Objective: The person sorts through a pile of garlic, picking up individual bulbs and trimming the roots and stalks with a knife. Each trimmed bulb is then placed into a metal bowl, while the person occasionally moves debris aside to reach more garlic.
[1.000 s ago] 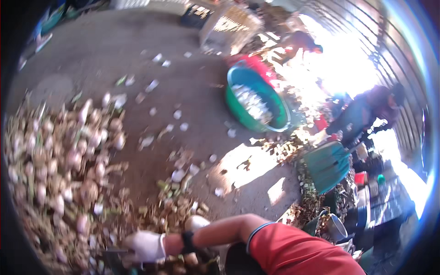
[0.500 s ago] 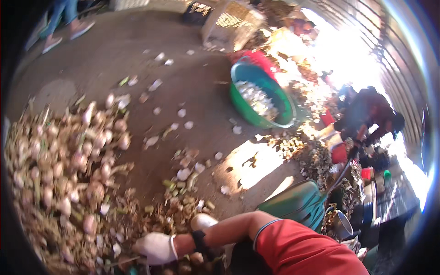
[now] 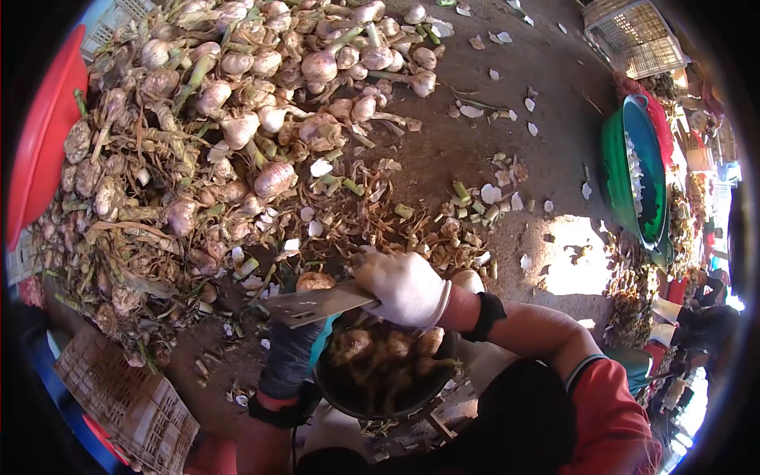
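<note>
My right hand (image 3: 408, 289), in a white glove, is closed around a broad-bladed knife (image 3: 305, 304), its flat blade pointing left. Just beneath the blade is my left hand (image 3: 294, 356), in a dark grey and teal glove, closed on a garlic bulb (image 3: 315, 281) that shows past the blade's far edge. The blade hides most of the left fingers. Between my knees sits a dark round basin (image 3: 376, 413) with several garlic bulbs (image 3: 352, 344) in it, partly blurred.
A large heap of garlic with stalks (image 3: 237, 131) spreads ahead and left. Cut stems and peel (image 3: 380, 206) litter the floor. A red tub (image 3: 47, 134) and woven crate (image 3: 131, 392) stand at left; a green basin (image 3: 613, 166) and pale crate (image 3: 637, 39) at right.
The view has swung left and down, bringing my left hand, the knife and the dark basin into sight. My right hand now appears nearer the middle, beside my left.
</note>
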A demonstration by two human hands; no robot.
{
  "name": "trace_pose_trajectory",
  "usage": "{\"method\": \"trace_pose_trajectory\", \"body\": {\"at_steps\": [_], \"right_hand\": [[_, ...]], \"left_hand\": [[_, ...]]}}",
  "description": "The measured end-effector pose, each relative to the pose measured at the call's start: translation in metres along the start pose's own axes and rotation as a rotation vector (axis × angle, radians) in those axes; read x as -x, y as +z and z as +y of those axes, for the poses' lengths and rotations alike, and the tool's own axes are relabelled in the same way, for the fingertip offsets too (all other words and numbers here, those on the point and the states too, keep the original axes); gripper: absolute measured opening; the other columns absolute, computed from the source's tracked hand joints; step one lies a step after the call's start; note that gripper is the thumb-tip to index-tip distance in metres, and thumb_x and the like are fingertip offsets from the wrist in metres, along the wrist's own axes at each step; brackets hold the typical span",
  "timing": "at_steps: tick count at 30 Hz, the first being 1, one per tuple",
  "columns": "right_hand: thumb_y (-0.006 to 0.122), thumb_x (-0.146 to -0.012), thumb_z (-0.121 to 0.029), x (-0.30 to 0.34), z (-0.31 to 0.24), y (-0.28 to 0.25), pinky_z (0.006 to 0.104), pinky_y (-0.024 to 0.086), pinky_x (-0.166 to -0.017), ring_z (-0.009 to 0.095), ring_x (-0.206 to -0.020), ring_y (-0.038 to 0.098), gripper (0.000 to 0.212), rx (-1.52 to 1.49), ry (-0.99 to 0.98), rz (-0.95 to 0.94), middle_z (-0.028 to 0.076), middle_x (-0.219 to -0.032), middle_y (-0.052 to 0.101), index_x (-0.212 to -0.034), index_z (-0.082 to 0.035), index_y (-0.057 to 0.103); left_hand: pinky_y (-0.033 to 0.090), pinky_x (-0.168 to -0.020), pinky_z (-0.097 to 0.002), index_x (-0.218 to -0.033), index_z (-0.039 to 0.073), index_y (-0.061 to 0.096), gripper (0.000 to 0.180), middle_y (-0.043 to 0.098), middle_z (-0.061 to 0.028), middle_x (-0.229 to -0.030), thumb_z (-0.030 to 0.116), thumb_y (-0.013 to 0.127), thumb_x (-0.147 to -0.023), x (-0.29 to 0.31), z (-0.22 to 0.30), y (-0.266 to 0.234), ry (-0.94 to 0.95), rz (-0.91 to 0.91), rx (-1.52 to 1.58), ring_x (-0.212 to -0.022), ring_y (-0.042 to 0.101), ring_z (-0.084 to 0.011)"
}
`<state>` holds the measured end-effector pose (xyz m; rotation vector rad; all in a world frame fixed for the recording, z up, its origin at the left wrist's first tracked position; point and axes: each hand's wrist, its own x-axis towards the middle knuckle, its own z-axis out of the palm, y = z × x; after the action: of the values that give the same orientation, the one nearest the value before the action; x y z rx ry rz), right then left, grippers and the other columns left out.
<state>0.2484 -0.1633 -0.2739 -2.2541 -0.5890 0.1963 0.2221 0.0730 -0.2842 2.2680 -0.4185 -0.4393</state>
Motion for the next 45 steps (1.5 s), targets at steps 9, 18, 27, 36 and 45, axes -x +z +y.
{"method": "trace_pose_trajectory", "body": {"at_steps": [9,18,27,36,45], "right_hand": [[0.06,-0.085,-0.021,-0.001,0.044,-0.022,0.0415,0.05,-0.061,0.035,-0.067,0.062,0.019,-0.022,0.39,0.153,0.017,-0.073,0.061,-0.078,-0.003,0.06],[0.066,-0.083,-0.017,0.013,0.049,-0.032,0.0405,0.047,-0.058,0.035,-0.063,0.06,0.018,-0.152,0.53,0.244,0.019,-0.069,0.059,-0.081,-0.001,0.06],[0.063,-0.085,-0.015,0.01,0.038,-0.036,0.0378,0.049,-0.058,0.028,-0.062,0.064,0.017,-0.313,0.607,0.222,0.018,-0.069,0.063,-0.087,0.001,0.064],[0.062,-0.084,-0.02,-0.014,-0.007,-0.029,0.0407,0.047,-0.057,0.035,-0.061,0.059,0.022,-0.361,0.331,0.003,0.016,-0.065,0.057,-0.074,-0.001,0.058],[0.068,-0.074,-0.024,-0.006,-0.022,-0.03,0.0415,0.049,-0.061,0.034,-0.07,0.06,0.02,0.024,0.011,-0.195,0.012,-0.076,0.058,-0.08,-0.006,0.06]], "left_hand": [[0.051,-0.077,-0.0434,-0.12,0.007,0.058,0.055,0.061,-0.013,-0.093,0.043,0.07,-0.079,0.012,0.127,-0.025,0.274,-0.801,0.41,-0.083,0.063,-0.0304],[0.037,-0.102,-0.0451,-0.133,0.013,0.051,0.055,0.051,-0.0101,-0.135,0.013,0.058,-0.078,-0.175,0.012,-0.034,0.14,-0.011,-0.984,-0.129,0.042,-0.0286],[0.021,-0.116,-0.0409,-0.134,0.011,0.048,0.067,0.054,-0.0158,-0.131,0.007,0.07,-0.071,-0.177,-0.007,-0.029,0.213,-0.096,-0.689,-0.127,0.045,-0.0318],[0.041,-0.104,-0.0367,-0.136,0.002,0.039,0.058,0.055,-0.0109,-0.124,0.043,0.051,-0.097,-0.024,0.011,-0.037,-0.428,0.03,1.179,-0.116,0.054,-0.0221],[0.054,-0.078,-0.0352,-0.112,0.007,0.062,0.035,0.067,-0.0065,-0.1,0.023,0.074,-0.084,0.024,-0.03,-0.02,-0.251,-0.249,0.415,-0.086,0.066,-0.0177]]}}
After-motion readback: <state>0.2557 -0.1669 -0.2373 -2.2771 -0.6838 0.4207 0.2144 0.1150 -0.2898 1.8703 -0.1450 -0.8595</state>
